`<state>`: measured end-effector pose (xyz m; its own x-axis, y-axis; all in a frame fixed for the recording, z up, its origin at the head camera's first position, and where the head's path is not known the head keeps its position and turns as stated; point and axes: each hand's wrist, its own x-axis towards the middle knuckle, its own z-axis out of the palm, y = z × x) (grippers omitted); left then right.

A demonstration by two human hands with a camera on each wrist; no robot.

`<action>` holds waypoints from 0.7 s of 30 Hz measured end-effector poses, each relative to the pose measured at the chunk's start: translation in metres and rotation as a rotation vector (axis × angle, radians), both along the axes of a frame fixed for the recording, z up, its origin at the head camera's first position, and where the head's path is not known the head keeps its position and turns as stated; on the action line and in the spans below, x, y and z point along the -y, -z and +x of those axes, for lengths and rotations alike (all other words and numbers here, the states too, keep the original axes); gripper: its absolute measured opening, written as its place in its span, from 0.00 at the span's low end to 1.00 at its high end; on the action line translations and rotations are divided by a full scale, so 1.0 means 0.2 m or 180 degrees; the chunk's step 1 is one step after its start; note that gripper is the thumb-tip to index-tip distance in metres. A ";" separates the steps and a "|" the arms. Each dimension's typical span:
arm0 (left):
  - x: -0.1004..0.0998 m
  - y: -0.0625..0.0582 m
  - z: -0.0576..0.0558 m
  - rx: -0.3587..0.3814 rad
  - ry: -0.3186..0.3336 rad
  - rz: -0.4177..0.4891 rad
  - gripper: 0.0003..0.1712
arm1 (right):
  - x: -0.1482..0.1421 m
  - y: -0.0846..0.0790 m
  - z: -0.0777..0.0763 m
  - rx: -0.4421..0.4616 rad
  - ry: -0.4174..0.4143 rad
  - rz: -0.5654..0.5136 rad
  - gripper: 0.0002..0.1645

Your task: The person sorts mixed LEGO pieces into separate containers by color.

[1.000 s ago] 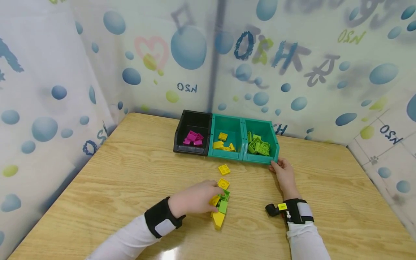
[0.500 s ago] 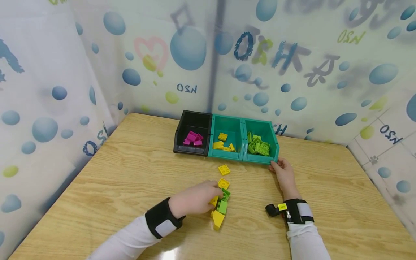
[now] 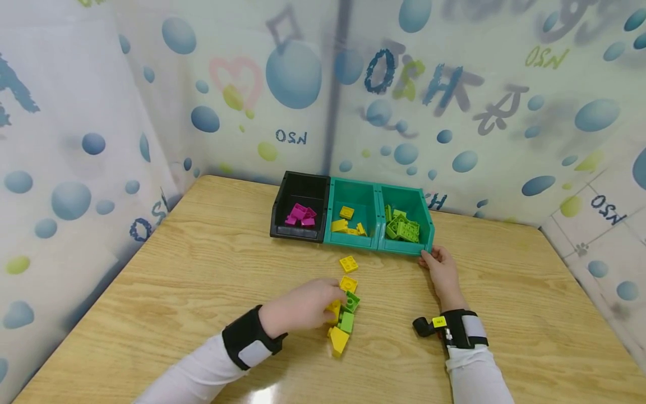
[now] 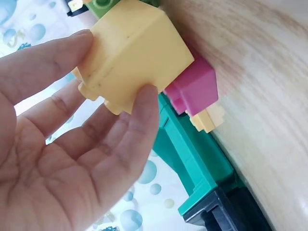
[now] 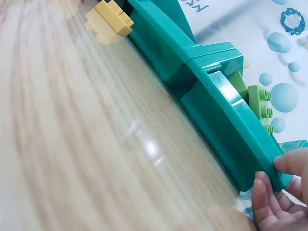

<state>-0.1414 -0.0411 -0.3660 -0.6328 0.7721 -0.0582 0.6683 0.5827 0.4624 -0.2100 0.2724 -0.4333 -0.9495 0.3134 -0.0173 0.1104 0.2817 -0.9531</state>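
A yellow brick [image 4: 134, 53] is pinched between the thumb and fingers of my left hand [image 3: 305, 306], low over the table. Against its right side in the head view are a hollow-side-up green brick [image 3: 352, 302] and a lighter green brick [image 3: 346, 322]. A yellow sloped brick [image 3: 338, 340] lies nearest me in this group. The left wrist view also shows a magenta brick [image 4: 197, 86] just beyond the yellow one; my hand hides it from the head view. My right hand [image 3: 442, 275] grips the front corner of the right teal bin [image 5: 216, 130], thumb above and fingers below.
Two flat yellow bricks [image 3: 349, 264] lie in line between the group and the bins. A black bin [image 3: 298, 232] with magenta bricks [image 3: 300, 214], a teal bin [image 3: 350, 240] with yellow bricks and the right bin with green bricks [image 3: 402, 227] stand joined along the back.
The hollow green brick has shifted slightly right and turned, away from my left fingers. My left hand moves only a little, and my right hand stays at the bin corner.
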 end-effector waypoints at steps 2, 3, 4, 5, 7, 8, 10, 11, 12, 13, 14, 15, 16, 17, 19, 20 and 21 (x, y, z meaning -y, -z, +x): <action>0.01 0.00 0.00 -0.0026 -0.0030 0.0026 0.13 | 0.00 0.00 0.00 0.0005 0.0002 0.0005 0.20; 0.01 -0.01 -0.01 -0.0050 -0.0041 0.0040 0.13 | 0.00 0.00 0.00 0.0008 0.0003 0.0006 0.21; 0.01 -0.01 -0.01 -0.0070 -0.0047 0.0058 0.13 | 0.00 0.00 0.00 0.0012 0.0004 0.0011 0.21; 0.01 -0.01 -0.02 -0.0093 -0.0056 0.0078 0.13 | 0.00 0.00 0.00 0.0015 0.0004 0.0009 0.21; 0.02 -0.02 -0.02 -0.0111 -0.0083 0.0134 0.14 | 0.00 0.00 0.00 0.0021 0.0006 0.0014 0.21; 0.02 -0.02 -0.02 -0.0119 -0.0099 0.0162 0.14 | 0.00 0.00 0.00 0.0020 0.0005 0.0010 0.21; 0.03 -0.03 -0.03 -0.0133 -0.0139 0.0223 0.14 | 0.00 -0.01 0.00 0.0024 0.0006 0.0004 0.21; 0.03 -0.04 -0.03 -0.0133 -0.0171 0.0252 0.14 | 0.00 -0.01 0.00 0.0021 0.0007 -0.0004 0.21; 0.04 -0.04 -0.03 -0.0136 -0.0193 0.0278 0.14 | 0.00 -0.01 0.00 0.0024 0.0010 -0.0003 0.21; 0.04 -0.05 -0.03 -0.0149 -0.0219 0.0298 0.14 | 0.00 -0.01 0.00 0.0027 0.0015 -0.0005 0.21; 0.04 -0.05 -0.03 -0.0160 -0.0244 0.0313 0.14 | 0.00 -0.01 0.00 0.0032 0.0019 -0.0001 0.21; 0.04 -0.06 -0.04 -0.0161 -0.0262 0.0346 0.14 | 0.00 0.00 0.00 0.0034 0.0023 0.0000 0.21; 0.05 -0.06 -0.04 -0.0171 -0.0286 0.0363 0.14 | 0.00 0.00 0.00 0.0034 0.0027 0.0003 0.21; 0.05 -0.06 -0.04 -0.0170 -0.0308 0.0395 0.15 | 0.00 0.00 0.00 0.0034 0.0031 0.0006 0.21; 0.05 -0.06 -0.05 -0.0165 -0.0359 0.0438 0.15 | 0.00 0.00 0.00 0.0033 0.0032 0.0014 0.21; 0.05 -0.06 -0.05 -0.0160 -0.0383 0.0458 0.16 | 0.00 0.00 0.00 0.0028 0.0030 0.0016 0.21; 0.05 -0.06 -0.05 -0.0162 -0.0404 0.0475 0.16 | 0.00 0.00 0.00 0.0021 0.0027 0.0016 0.21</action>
